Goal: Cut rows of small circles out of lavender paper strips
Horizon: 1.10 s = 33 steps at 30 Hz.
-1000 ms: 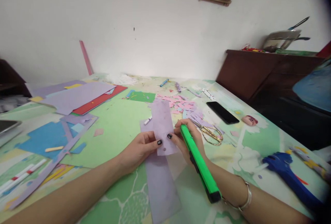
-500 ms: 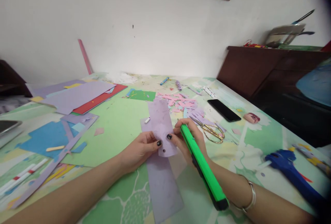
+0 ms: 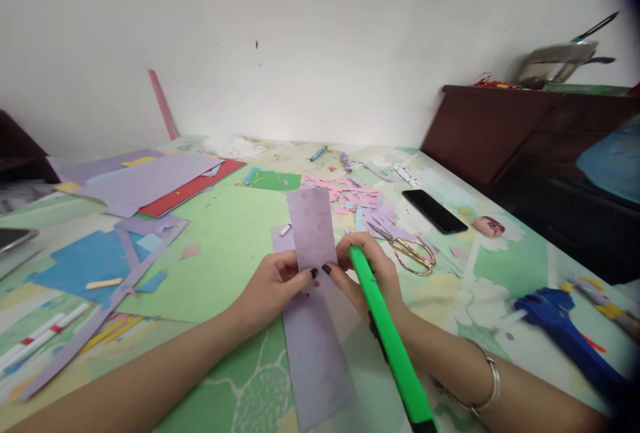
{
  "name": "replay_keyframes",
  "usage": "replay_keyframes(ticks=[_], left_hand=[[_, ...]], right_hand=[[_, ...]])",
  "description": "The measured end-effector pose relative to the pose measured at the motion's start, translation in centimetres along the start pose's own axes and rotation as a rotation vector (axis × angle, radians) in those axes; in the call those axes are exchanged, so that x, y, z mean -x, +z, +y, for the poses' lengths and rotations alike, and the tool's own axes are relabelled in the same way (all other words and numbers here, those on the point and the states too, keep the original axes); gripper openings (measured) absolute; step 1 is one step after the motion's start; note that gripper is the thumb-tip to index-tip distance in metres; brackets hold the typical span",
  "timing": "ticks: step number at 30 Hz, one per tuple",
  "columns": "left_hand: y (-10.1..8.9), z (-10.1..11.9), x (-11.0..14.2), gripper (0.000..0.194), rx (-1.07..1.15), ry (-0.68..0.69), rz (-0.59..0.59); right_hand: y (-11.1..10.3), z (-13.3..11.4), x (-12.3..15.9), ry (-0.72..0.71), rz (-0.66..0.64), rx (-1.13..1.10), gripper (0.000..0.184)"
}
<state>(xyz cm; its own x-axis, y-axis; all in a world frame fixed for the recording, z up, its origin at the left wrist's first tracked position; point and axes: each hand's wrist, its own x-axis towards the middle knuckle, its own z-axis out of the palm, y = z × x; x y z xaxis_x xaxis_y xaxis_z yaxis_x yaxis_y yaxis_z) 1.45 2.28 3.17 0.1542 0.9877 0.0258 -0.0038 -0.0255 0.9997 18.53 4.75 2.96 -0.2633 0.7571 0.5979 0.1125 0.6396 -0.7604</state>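
Observation:
My left hand (image 3: pixel 273 286) pinches the lower edge of a small lilac paper strip (image 3: pixel 312 226), holding it upright above the table. My right hand (image 3: pixel 367 273) pinches the same strip from the right with thumb and forefinger while its other fingers wrap a long green utility knife (image 3: pixel 387 340) that runs back along my wrist. A longer lilac paper sheet (image 3: pixel 315 346) lies flat on the table under both hands.
Gold-handled scissors (image 3: pixel 413 253) and a black phone (image 3: pixel 434 211) lie right of my hands. Pink and lilac scraps (image 3: pixel 350 196) litter the middle. Lilac, red and blue sheets (image 3: pixel 145 183) sit at left, a blue tool (image 3: pixel 565 333) at right, a dark cabinet (image 3: pixel 525 133) beyond.
The small lilac strip has been raised and tilted more upright, its lower part now hidden between my fingertips. My thumbs have closed together, and the knife points further down toward the frame's bottom.

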Motion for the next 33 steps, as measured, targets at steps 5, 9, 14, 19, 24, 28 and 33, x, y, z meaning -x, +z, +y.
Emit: replay_keyframes(ticks=[5,9,14,19,24,28,33], left_hand=[[0.01,-0.13,-0.13,0.01,-0.046,0.016,0.053],[0.02,-0.07,-0.18,0.013,-0.081,0.012,0.065],[-0.05,-0.14,-0.22,0.01,-0.114,0.024,0.065],[-0.11,-0.19,-0.03,0.007,-0.11,0.029,0.055],[0.01,0.43,0.33,0.011,-0.035,0.03,0.017],[0.0,0.43,0.19,0.014,0.07,0.022,-0.014],[-0.09,-0.17,0.03,0.023,0.224,-0.052,-0.091]], right_hand=[[0.09,0.19,0.07,0.007,-0.019,0.041,0.019],[0.25,0.07,0.31,-0.009,-0.008,0.088,0.014],[0.41,-0.01,0.62,-0.016,-0.016,0.156,0.013],[0.38,0.14,0.55,-0.043,-0.02,0.178,0.013],[0.02,0.27,0.24,-0.048,0.005,0.114,0.016],[-0.18,0.21,0.15,-0.011,0.048,0.093,0.017],[-0.16,0.06,0.15,0.051,0.035,0.013,0.017]])
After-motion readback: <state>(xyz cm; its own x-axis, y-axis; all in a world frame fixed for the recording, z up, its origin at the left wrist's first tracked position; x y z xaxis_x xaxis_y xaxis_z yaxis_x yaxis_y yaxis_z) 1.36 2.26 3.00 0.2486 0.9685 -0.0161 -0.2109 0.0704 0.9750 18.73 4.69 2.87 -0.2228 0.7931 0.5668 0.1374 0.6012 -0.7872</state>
